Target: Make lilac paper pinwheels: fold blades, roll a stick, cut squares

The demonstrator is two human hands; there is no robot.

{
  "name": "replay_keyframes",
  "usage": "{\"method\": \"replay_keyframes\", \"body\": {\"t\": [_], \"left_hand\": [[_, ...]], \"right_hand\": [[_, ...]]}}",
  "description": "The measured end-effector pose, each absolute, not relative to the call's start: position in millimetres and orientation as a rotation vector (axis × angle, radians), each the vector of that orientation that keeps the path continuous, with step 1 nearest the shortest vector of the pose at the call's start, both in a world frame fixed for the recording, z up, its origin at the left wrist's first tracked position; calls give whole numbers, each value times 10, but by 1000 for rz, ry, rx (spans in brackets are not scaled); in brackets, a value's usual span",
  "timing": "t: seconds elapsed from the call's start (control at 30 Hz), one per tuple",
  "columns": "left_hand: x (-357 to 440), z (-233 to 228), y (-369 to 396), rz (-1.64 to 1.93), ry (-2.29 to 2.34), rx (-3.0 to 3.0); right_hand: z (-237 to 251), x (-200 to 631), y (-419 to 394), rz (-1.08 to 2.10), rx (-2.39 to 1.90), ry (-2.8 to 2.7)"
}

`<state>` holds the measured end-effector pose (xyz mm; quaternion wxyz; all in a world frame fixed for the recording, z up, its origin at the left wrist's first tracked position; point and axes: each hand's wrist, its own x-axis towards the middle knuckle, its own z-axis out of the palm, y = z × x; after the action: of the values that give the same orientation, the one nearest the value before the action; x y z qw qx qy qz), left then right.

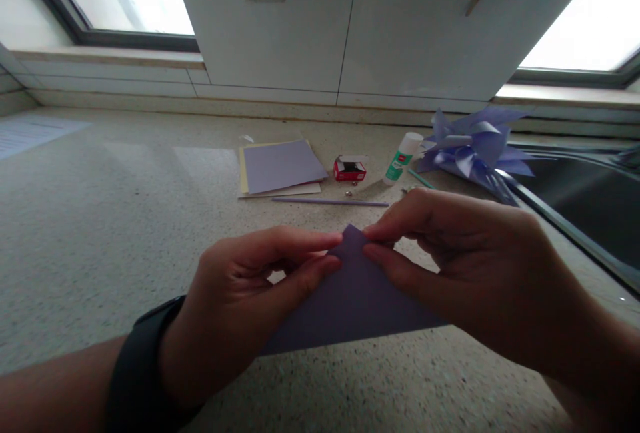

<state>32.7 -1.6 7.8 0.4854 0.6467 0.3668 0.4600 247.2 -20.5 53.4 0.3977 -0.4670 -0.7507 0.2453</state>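
Between my two hands is a sheet of purple paper (360, 303), held up over the counter with its pointed top corner between my fingertips. My left hand (255, 293), with a black band at the wrist, pinches the left edge near that corner. On the other side my right hand (465, 266) pinches the right edge between thumb and forefinger. The paper's lower edge runs straight across, and both hands cover parts of its sides. Just beyond my fingers a thin purple paper stick (330, 202) lies on the counter.
Beyond lie a stack of coloured paper (283, 165), a small red box (349, 169) with tiny metal bits before it, and an upright glue stick (403, 158). Purple paper pinwheels (473, 139) rest beside the sink (590, 186). A printed sheet (37, 131) is at far left.
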Motion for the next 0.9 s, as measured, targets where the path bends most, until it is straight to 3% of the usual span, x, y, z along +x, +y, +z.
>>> {"method": "replay_keyframes", "body": {"t": [0.9], "left_hand": [[310,78,-23,1097,906,1602]], "right_hand": [[543,2487,-199,631,-1198,-1903]]}}
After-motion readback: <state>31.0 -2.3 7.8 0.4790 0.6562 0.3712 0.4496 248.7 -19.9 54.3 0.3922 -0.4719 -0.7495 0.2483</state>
